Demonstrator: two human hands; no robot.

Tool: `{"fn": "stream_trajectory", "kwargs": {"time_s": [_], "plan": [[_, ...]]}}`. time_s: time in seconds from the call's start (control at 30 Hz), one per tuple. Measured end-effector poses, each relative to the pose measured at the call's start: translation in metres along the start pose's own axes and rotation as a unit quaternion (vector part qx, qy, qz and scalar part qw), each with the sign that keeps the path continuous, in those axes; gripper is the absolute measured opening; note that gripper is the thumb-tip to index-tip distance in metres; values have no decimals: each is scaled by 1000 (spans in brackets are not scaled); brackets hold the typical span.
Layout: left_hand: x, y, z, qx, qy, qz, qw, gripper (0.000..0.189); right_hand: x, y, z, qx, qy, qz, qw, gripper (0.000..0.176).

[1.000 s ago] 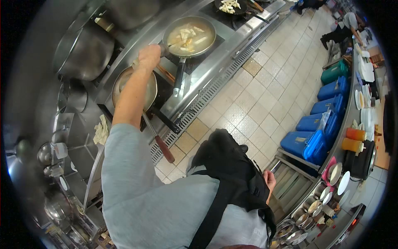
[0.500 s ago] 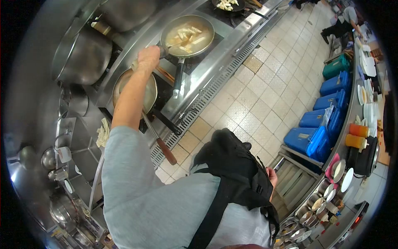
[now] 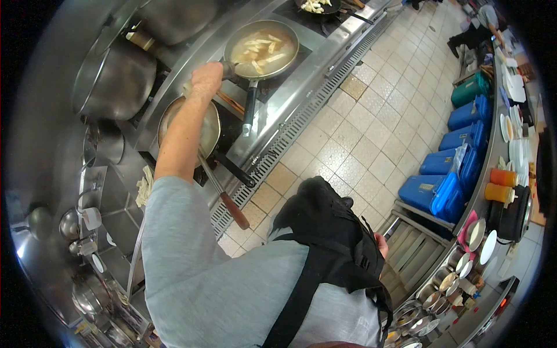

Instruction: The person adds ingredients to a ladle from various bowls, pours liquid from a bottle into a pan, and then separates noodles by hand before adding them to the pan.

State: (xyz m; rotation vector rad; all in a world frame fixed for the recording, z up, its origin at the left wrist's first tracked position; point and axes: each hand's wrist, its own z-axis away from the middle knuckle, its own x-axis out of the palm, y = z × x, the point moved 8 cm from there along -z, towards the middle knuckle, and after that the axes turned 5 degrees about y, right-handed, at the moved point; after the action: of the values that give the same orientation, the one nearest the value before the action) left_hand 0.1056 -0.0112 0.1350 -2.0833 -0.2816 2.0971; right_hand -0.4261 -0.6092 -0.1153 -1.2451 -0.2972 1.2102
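Note:
My left hand [image 3: 206, 78] is closed around a grey, rounded container [image 3: 228, 71], held at the near-left rim of a frying pan [image 3: 284, 68]. Brownish liquid and pale strips [image 3: 270, 58] of food lie in that pan, whose black handle [image 3: 249, 107] points toward the stove's front edge. Under my left forearm sits a second pan [image 3: 210, 132]. A utensil with a brown wooden handle [image 3: 234, 210] leans out of it. My right hand [image 3: 381, 246] hangs low beside the black bag [image 3: 316, 211] on my front, mostly hidden behind it.
A third pan [image 3: 331, 7] holding pale pieces stands farther along the stove. Large metal pots [image 3: 125, 78] line the back. Across the tiled floor [image 3: 342, 151], blue bins [image 3: 432, 194] sit under a counter with plates, sauce bottles [image 3: 500, 194] and bowls. Another person [image 3: 476, 32] bends there.
The pale strips in the pan have shifted and spread apart. A thin streak between the container and the pan's contents no longer shows. My left hand has barely moved.

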Motion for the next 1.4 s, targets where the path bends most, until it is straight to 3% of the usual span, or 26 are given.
{"fn": "stream_trajectory", "kwargs": {"time_s": [0.23, 0.57, 0.83, 0.93, 1.07, 1.27, 1.33, 1.4], "plan": [[3, -2, -2, -17, -59, -21, 998, 29, -1, 13, 2, -3, -2, 2, 1000, 24], [-1, -5, 0, -18, -47, -14, 999, 29, 7, -6, 13, 43, 7, -45, 998, 26], [-6, -6, 4, -7, -52, -18, 998, 25, 7, 4, 13, 23, -5, 5, 1000, 26], [-5, -7, 6, 1, -38, -24, 999, 24, 12, -27, 21, 28, 3, 47, 999, 27], [-1, -10, 3, -4, -53, -24, 998, 24, 13, -7, 15, 36, -9, 48, 998, 27], [-5, -13, 5, -10, -48, -9, 999, 22, 21, -17, 18, 46, -13, -25, 999, 28], [-2, -14, 4, -11, -75, -23, 997, 23, 21, -31, 20, 49, -7, 31, 998, 27], [1, -16, 3, 5, -46, -7, 999, 22, 21, -50, 23, 29, -7, 72, 997, 26]]}}
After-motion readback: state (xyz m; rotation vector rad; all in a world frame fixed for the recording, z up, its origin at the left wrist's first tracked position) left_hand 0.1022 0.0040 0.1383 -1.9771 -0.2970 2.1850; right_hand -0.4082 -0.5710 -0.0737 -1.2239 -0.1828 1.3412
